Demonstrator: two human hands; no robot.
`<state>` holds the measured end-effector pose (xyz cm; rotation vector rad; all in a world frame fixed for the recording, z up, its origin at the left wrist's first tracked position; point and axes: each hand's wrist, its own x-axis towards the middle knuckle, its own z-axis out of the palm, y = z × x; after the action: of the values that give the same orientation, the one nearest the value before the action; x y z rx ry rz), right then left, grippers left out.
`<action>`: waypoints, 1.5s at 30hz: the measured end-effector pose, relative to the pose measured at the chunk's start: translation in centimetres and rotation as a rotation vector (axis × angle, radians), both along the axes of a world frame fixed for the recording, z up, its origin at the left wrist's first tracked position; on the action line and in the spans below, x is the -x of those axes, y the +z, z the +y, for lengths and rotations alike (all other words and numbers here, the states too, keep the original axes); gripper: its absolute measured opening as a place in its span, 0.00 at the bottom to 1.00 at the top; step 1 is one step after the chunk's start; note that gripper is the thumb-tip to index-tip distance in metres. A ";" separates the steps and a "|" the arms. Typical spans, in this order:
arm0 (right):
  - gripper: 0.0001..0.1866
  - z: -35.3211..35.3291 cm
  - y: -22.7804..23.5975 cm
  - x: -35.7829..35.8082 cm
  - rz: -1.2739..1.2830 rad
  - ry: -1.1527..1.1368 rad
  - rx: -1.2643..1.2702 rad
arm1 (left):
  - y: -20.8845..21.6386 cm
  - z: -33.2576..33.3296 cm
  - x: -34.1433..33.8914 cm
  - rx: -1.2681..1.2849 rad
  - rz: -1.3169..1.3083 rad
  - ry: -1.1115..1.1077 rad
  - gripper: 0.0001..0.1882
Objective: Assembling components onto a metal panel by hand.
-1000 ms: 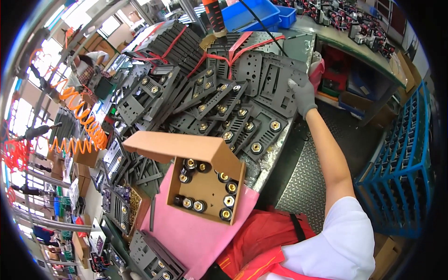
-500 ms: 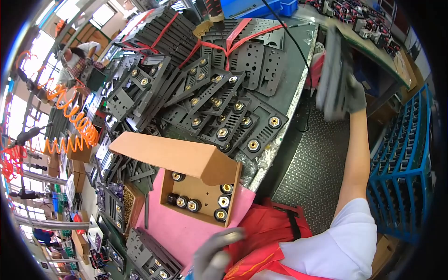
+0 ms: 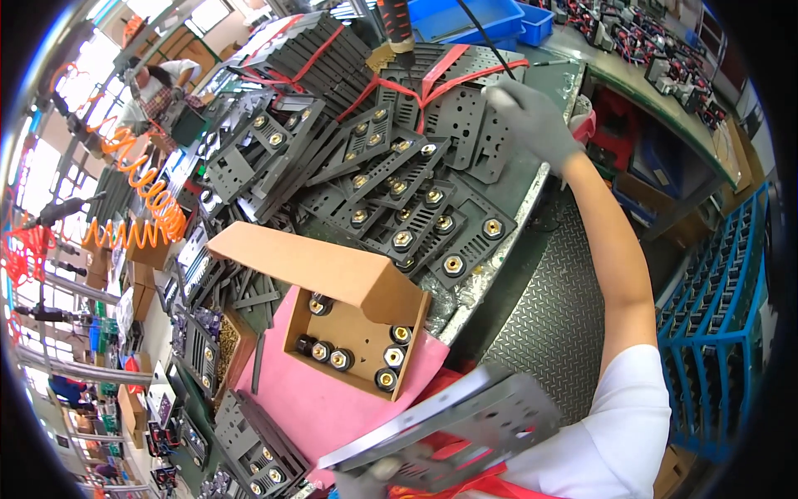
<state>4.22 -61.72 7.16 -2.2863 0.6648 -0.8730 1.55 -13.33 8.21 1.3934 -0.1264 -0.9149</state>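
Note:
My left hand [image 3: 366, 482], in a grey glove, grips a dark perforated metal plate [image 3: 490, 424] low in front of my body; most of the hand is hidden behind the plate. Over the bench's right side, my gloved right hand [image 3: 536, 125] is smeared by motion, close to a black cable and bare perforated plates [image 3: 490, 145]. I cannot make out its fingers. An open cardboard box [image 3: 366, 378] holds several black round parts with brass-coloured centres on a pink mat [image 3: 299, 416]. Beyond it lie several dark plates [image 3: 399, 191] fitted with similar round parts.
A power screwdriver [image 3: 396, 25] hangs over the far side of the bench, near plates bundled with red straps [image 3: 316, 62]. Blue bins [image 3: 465, 21] stand behind. At the right is a blue rack [image 3: 715, 333]. Orange coiled hoses [image 3: 150, 200] hang at the left, near another person [image 3: 154, 91].
The plate that my right hand held out at the right is now in my left hand, low in front. My right hand has moved left, over the bench. The view has shifted slightly.

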 end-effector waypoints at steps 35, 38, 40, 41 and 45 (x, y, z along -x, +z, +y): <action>0.37 -4.9 6.2 12.9 -0.021 0.625 -0.400 | -14.1 8.4 3.0 0.574 0.197 0.844 0.25; 0.28 7.7 8.0 6.1 0.192 1.057 -0.313 | -14.8 8.0 2.1 0.604 0.206 0.772 0.23; 0.27 15.2 9.2 0.8 0.361 1.408 -0.116 | -15.3 8.4 0.8 0.565 0.266 0.774 0.24; 0.26 18.6 9.6 -1.8 0.514 1.523 -0.072 | -15.4 9.0 0.4 0.536 0.332 0.738 0.25; 0.19 32.0 9.4 -7.6 0.801 1.876 0.025 | -13.3 12.6 0.8 0.260 0.589 0.380 0.32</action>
<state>11.82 -29.75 16.56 -1.9955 -1.1747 0.9116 0.77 -0.76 -5.12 0.8258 0.4382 -0.9117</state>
